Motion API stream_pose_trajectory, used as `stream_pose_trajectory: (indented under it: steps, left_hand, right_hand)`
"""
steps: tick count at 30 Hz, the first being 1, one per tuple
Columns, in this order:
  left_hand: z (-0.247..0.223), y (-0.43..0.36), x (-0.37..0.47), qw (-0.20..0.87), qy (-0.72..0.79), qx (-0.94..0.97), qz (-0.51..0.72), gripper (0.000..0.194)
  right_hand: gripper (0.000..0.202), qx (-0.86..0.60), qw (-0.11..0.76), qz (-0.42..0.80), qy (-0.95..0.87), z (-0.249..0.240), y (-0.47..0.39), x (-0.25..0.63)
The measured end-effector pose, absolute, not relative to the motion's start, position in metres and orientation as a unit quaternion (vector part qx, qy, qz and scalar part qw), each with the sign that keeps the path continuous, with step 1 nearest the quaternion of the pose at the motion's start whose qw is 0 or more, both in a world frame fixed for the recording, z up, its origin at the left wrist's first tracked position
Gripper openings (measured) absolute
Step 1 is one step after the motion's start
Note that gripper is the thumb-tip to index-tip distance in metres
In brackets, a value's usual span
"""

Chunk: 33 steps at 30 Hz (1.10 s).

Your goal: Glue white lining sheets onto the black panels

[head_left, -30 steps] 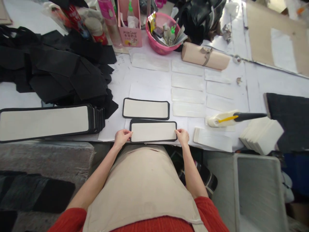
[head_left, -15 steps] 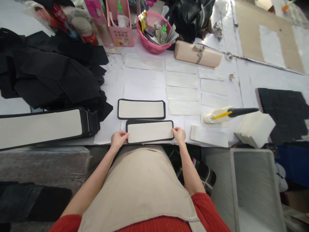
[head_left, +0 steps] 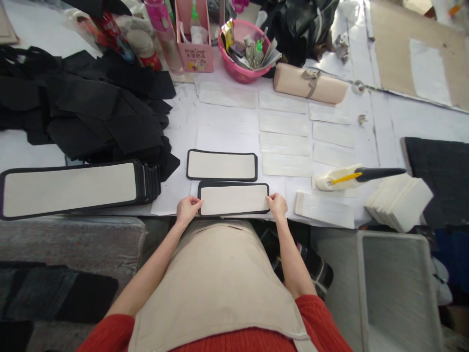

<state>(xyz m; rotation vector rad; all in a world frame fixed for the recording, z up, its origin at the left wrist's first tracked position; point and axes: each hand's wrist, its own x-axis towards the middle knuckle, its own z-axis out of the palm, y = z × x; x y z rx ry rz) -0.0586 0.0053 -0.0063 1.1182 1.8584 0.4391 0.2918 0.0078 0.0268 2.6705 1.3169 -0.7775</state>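
Close to the table's front edge, a white rectangular panel [head_left: 234,199] lies on a slightly larger black panel whose dark border shows around it. My left hand [head_left: 188,210] pinches the left end, thumb and fingers together. At the right end, my right hand [head_left: 277,205] has the same kind of pinch. Whether the fingers grip only the white panel or the black one too, I cannot tell. Just beyond lies another black-bordered white panel [head_left: 222,165], touched by neither hand.
Black-bordered long panels [head_left: 69,190] are stacked at left, before a heap of black pieces [head_left: 88,102]. Pale strips [head_left: 284,143] lie in rows. At right are a glue container with a yellow-handled brush [head_left: 340,180], white pieces [head_left: 399,200] and a grey bin [head_left: 397,239]. A pink basin [head_left: 244,73] stands behind.
The whole view has shifted, so things appear a little further right. Both hands keep their pinch at the ends of the white panel, which has hardly moved on the table.
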Motion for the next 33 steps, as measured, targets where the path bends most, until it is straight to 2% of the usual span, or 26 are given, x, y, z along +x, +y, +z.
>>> stream_pose_trajectory:
  steps: [6, 9, 11, 14, 17, 20, 22, 25, 33]
  left_hand:
    - [-0.009, 0.006, -0.058, 0.456, 0.742, 0.455, 0.187, 0.024]
    - [-0.002, 0.006, -0.061, 0.507, 0.731, 0.413, 0.197, 0.026]
    - [0.008, 0.004, -0.063, 0.513, 0.730, 0.405, 0.198, 0.030]
    - [0.027, 0.002, -0.059, 0.366, 0.763, 0.498, 0.191, 0.032]
    - [0.039, 0.005, -0.038, 0.228, 0.682, 0.671, 0.180, 0.034]
    - [0.034, 0.015, -0.008, 0.206, 0.515, 0.820, 0.139, 0.046]
    - [0.025, 0.021, 0.007, 0.197, 0.455, 0.862, 0.104, 0.057]
    - [0.010, 0.026, 0.017, 0.190, 0.435, 0.877, 0.070, 0.066]
    - [-0.004, 0.024, 0.017, 0.196, 0.440, 0.874, 0.068, 0.069]
  right_hand:
    - [0.022, 0.868, 0.010, -0.246, 0.432, 0.029, 0.004, 0.294]
    - [0.030, 0.869, -0.004, -0.243, 0.431, 0.035, -0.002, 0.299]
    - [0.036, 0.877, -0.030, -0.198, 0.438, 0.039, -0.009, 0.298]
    - [0.039, 0.854, -0.085, -0.105, 0.502, 0.042, -0.017, 0.278]
    - [0.040, 0.748, -0.119, -0.107, 0.644, 0.034, -0.016, 0.238]
    - [0.047, 0.632, -0.110, -0.139, 0.754, 0.020, -0.006, 0.199]
    - [0.052, 0.596, -0.097, -0.153, 0.782, 0.010, 0.002, 0.185]
    - [0.055, 0.582, -0.078, -0.170, 0.791, 0.000, 0.010, 0.182]
    - [0.059, 0.583, -0.058, -0.180, 0.790, -0.002, 0.011, 0.183]
